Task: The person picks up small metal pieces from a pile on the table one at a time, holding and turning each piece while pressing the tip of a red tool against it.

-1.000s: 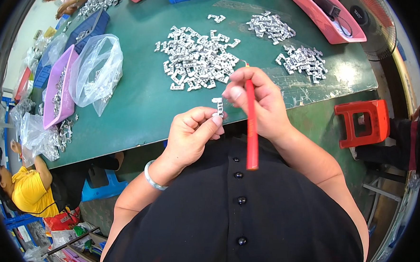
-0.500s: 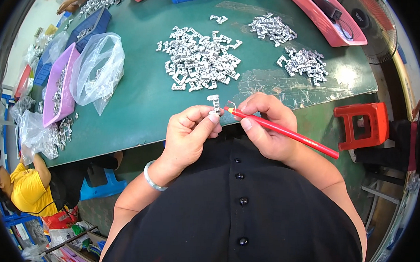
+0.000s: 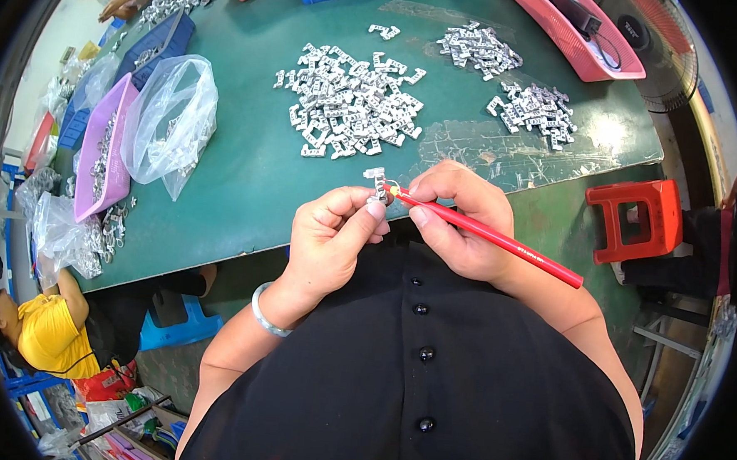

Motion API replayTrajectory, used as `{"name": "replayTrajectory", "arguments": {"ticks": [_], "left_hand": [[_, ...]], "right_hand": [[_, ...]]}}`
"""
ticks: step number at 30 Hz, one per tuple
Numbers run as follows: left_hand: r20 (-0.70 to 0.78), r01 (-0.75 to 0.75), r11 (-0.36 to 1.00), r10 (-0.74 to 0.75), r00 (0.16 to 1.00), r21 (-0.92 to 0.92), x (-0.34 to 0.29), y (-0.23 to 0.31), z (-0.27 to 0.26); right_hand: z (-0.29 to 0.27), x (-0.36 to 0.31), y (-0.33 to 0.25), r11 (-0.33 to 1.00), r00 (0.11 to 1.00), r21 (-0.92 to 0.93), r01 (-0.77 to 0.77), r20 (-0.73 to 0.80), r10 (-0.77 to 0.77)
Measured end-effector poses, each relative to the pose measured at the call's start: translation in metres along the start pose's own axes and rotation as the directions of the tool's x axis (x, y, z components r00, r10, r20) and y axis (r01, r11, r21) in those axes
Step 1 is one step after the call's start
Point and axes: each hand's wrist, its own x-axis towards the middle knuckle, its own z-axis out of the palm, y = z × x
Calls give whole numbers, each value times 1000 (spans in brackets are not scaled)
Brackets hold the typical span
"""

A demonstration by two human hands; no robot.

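Above the bench (image 3: 245, 194), close to its near edge, the left hand (image 3: 326, 238) has hardly moved over the last second: its thumb and forefinger pinch the lower end of a small metal piece (image 3: 379, 181), which stands up from the grip, and the other fingers curl underneath. Behind it, nearer the middle of the bench, lies a big pile of similar pieces (image 3: 354, 104). To the right of the held piece, the red tool (image 3: 501, 239) has changed most: half a second ago its thin tip was just beside the piece, and now it appears to touch it, so the tool seems to be at work there. The right hand (image 3: 469, 223) pinches the tool near its tip between thumb and forefinger, the handle slanting down rightward over the forearm; I cannot tell how its other fingers lie.
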Motion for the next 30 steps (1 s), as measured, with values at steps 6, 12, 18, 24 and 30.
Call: {"name": "replayTrajectory", "arguments": {"ticks": [6,12,18,24,30], "left_hand": [[-8,-10,1000,10,1000,7,0,-2,-1],[-13,-12,1000,12,1000,19,1,-2,0],[-12,1,1000,0,1000,23,1,-1,0],[-18,0,1000,0,1000,2,0,-1,2],[-12,-8,1000,8,1000,0,-1,-2,2]], "right_hand": [[2,0,1,999,999,-24,34,6,-33],[-2,0,1,999,999,-24,40,-16,-41],[-1,1,-1,1000,999,24,5,-44,-4],[-1,0,0,1000,1000,-3,30,9,-30],[0,0,1,999,999,-14,50,13,-50]]}}
